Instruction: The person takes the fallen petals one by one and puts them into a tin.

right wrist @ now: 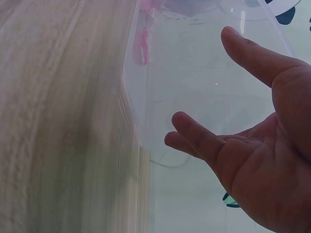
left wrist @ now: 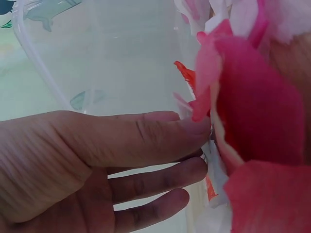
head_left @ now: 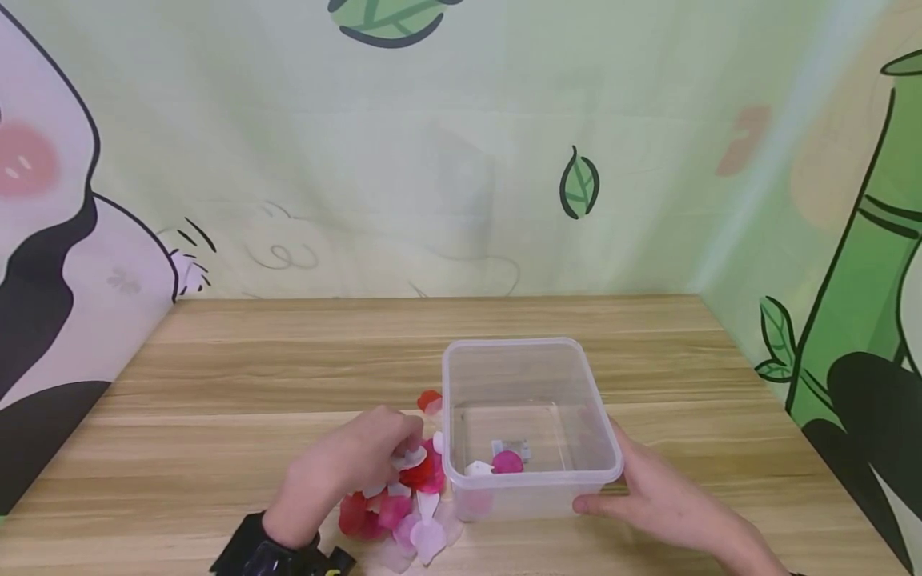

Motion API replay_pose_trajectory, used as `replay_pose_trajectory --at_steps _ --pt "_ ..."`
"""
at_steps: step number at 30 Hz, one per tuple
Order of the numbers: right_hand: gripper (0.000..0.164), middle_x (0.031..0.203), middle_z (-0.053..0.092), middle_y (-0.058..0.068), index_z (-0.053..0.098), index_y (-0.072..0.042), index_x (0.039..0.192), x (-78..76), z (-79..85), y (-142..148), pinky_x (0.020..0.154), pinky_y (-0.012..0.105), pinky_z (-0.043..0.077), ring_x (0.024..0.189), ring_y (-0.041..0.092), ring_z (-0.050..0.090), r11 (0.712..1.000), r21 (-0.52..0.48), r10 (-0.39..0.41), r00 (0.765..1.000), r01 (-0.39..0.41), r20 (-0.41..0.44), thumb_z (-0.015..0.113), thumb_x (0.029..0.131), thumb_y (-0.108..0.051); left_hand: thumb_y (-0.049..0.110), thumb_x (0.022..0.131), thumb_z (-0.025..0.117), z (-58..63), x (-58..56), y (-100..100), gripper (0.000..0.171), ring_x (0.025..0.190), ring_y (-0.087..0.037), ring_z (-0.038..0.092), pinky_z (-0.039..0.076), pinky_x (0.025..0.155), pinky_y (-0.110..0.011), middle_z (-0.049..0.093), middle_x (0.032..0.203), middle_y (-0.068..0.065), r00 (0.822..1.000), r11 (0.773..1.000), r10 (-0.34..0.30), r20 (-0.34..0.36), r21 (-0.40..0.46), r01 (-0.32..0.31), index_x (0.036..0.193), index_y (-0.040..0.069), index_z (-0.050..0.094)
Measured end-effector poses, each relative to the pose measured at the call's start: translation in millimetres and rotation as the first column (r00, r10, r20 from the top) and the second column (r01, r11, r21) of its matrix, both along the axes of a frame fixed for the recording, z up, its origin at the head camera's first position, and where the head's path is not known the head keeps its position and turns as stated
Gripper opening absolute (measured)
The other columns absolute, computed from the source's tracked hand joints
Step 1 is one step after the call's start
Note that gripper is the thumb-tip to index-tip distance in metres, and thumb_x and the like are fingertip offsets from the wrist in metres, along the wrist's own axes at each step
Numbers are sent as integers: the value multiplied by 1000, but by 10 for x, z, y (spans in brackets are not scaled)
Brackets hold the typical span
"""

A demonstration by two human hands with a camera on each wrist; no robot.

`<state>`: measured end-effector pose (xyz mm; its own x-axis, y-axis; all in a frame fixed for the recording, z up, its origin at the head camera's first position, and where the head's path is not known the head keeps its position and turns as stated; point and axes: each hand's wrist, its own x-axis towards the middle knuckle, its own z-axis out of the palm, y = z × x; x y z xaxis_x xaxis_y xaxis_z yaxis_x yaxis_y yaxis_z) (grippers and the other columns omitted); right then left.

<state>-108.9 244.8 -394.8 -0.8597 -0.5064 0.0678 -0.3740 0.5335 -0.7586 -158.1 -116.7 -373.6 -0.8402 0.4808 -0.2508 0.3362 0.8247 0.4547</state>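
Observation:
In the head view, my left hand point(head_left: 353, 452) reaches into a loose pile of artificial flower petals point(head_left: 394, 510) in red, pink and white. Its thumb and forefinger pinch at a white petal point(head_left: 410, 458); in the left wrist view the fingertips are partly hidden behind a pink petal point(left wrist: 257, 97). Beside the pile stands a clear plastic box point(head_left: 529, 488) without a lid. A magenta petal point(head_left: 507, 462) and a white petal point(head_left: 479, 468) lie inside it. My right hand point(head_left: 659, 496) rests against the box's near right corner, thumb and fingers spread apart in the right wrist view.
The wooden table point(head_left: 288, 352) ends at the back against a pale green cloth point(head_left: 461, 160) printed with leaves and cartoon figures. A red petal point(head_left: 429, 400) lies behind the pile, close to the box's left side. A dark band point(head_left: 277, 556) circles my left wrist.

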Motion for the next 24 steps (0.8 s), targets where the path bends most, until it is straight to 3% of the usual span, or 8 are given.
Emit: replay_pose_trajectory --at_steps 8,18,24 --pt "103 131 64 1 17 -19 164 -3 -13 0 97 35 51 114 20 64 1000 -7 2 1000 -2 -7 80 87 -46 6 82 85 -25 -14 -10 23 56 -17 56 52 52 -28 56 74 0 1000 1000 -11 -13 3 11 91 14 65" --pt "103 131 64 2 16 -19 164 -6 -1 0 98 33 51 115 22 64 1000 -18 8 1000 -8 4 80 87 -44 8 84 84 -9 -33 -26 17 63 -14 55 53 61 -27 57 70 6 990 998 -65 -122 -14 64 82 14 69" --pt "104 132 64 1 15 -20 164 -3 4 -1 98 34 51 115 20 64 1000 -10 8 1000 -8 4 80 87 -46 8 86 83 29 -43 -46 16 60 -13 53 50 58 -25 56 66 8 978 994 -104 -178 -6 105 78 13 71"
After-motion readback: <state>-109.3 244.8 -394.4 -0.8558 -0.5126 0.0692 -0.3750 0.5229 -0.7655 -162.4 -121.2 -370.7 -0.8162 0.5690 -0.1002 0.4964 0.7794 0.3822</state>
